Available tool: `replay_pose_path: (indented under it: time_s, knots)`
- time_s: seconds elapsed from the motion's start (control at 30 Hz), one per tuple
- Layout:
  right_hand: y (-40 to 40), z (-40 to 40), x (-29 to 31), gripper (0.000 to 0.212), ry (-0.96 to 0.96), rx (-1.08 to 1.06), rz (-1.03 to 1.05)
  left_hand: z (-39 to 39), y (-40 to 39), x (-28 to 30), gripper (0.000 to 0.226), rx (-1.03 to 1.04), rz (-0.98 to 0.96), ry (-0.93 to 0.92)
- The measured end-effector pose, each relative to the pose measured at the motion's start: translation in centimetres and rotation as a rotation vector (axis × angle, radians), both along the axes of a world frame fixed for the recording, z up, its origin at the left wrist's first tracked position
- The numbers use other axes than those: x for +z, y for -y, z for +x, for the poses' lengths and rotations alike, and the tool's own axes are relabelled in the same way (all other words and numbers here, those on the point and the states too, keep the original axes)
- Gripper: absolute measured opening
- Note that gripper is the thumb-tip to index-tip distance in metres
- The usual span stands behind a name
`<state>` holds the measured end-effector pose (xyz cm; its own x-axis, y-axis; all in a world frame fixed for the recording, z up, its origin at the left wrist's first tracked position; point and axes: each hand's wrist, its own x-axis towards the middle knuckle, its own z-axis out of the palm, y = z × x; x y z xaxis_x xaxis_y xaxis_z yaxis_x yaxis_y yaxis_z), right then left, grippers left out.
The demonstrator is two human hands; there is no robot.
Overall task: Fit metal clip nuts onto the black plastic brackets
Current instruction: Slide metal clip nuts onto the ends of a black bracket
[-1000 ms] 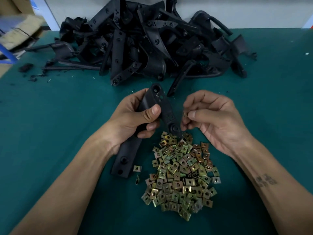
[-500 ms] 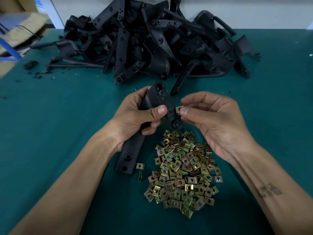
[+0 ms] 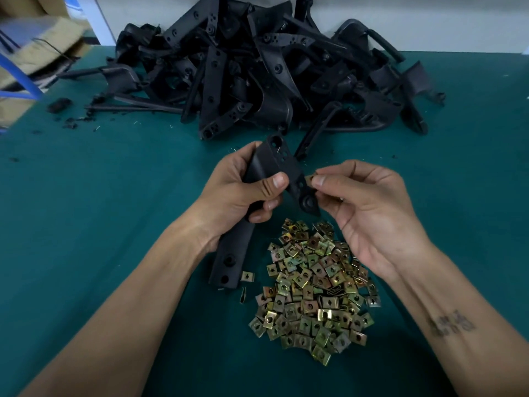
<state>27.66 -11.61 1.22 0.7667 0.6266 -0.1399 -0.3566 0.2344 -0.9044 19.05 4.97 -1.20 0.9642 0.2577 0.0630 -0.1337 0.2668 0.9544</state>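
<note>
Left hand (image 3: 237, 193) curled in a grip, right hand (image 3: 369, 207) pinching with thumb and fingers (image 3: 337, 173)

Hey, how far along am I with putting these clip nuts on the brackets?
Done: no finished bracket can be picked out. In hand: your left hand grips one black bracket while your right hand pinches a clip nut at its edge, not visibly seated. Left: the heap of brackets behind and the pile of clip nuts in front.
</note>
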Motion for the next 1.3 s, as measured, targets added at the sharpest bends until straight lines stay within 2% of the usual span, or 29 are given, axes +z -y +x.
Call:
replay_pose_path:
  time_s: [0.37,0.67,0.73,0.83,0.9,0.93,1.03,1.13,1.3]
  knots:
    - [-0.1,-0.1,0.0,0.013,0.034,-0.005,-0.02,0.2,-0.1,-0.2,0.023,-0.011,0.008,0.016]
    - [0.0,-0.8,-0.1,0.007,0.051,0.065,0.05,0.2,-0.3,-0.4,0.025,-0.032,-0.007,0.046]
    - [0.2,-0.7,-0.2,0.011,0.078,0.143,0.044,0.1,-0.3,-0.4,0.036,-0.033,-0.026,0.066]
    - [0.9,0.1,0.3,0.03,0.09,0.28,0.042,0.2,-0.1,-0.3,0.033,0.022,-0.027,0.079]
    - [1.0,0.2,0.3,0.04,0.153,0.269,0.009,0.4,0.0,-0.3,0.02,0.088,-0.028,0.087]
    - [0.9,0.1,0.1,0.039,0.22,0.217,-0.012,0.4,0.0,-0.3,0.018,0.113,-0.037,0.095]
    - [0.2,-0.4,-0.1,0.026,0.411,0.033,0.009,0.3,0.5,0.0,0.027,0.126,-0.082,0.074]
    - [0.4,-0.1,-0.2,0.026,0.536,-0.005,0.057,0.0,1.0,0.3,0.028,0.055,-0.167,0.023]
    - [0.9,0.5,-0.6,0.028,0.712,-0.109,-0.005,-0.2,1.1,0.7,0.028,0.063,-0.264,0.009]
